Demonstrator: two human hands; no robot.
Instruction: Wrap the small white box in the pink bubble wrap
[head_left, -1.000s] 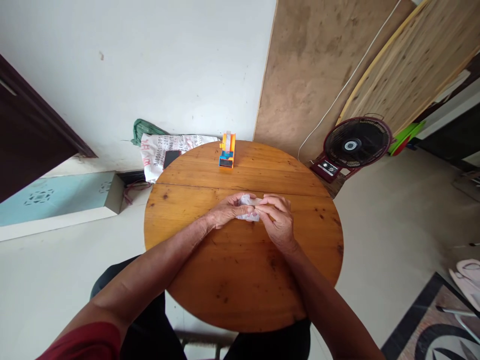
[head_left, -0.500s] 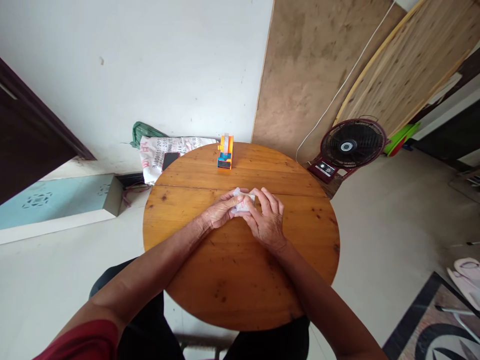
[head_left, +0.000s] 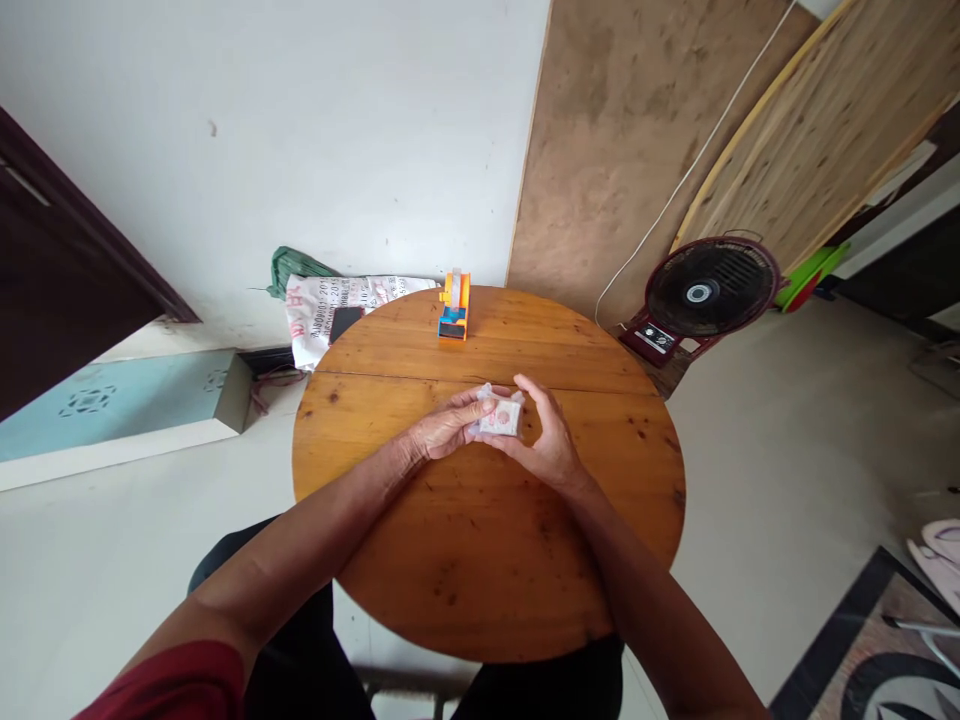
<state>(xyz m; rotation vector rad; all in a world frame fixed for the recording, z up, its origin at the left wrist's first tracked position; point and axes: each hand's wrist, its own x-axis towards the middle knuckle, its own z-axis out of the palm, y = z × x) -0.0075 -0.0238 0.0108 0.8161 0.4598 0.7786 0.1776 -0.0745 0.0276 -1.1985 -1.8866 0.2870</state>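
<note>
A small, flat white packet in clear crinkled plastic, with faint reddish print on its face, is held between my hands above the table. My left hand grips its left end, thumb pressed on top and fingers underneath. Around the right end curves my right hand. Its thumb lies along the near edge and its index finger arches by the far right corner, with a gap between palm and packet. Beyond them, an orange and blue tape dispenser stands near the far edge of the round wooden table.
Behind the table, a printed white sack and a green bag lie by the wall. A dark red fan stands at the right, near leaning wooden boards. A pale blue box sits on the left floor.
My right fingers have lifted off the packet's face and spread around its right end, uncovering the print. My left hand keeps its grip. The view has shifted slightly.
</note>
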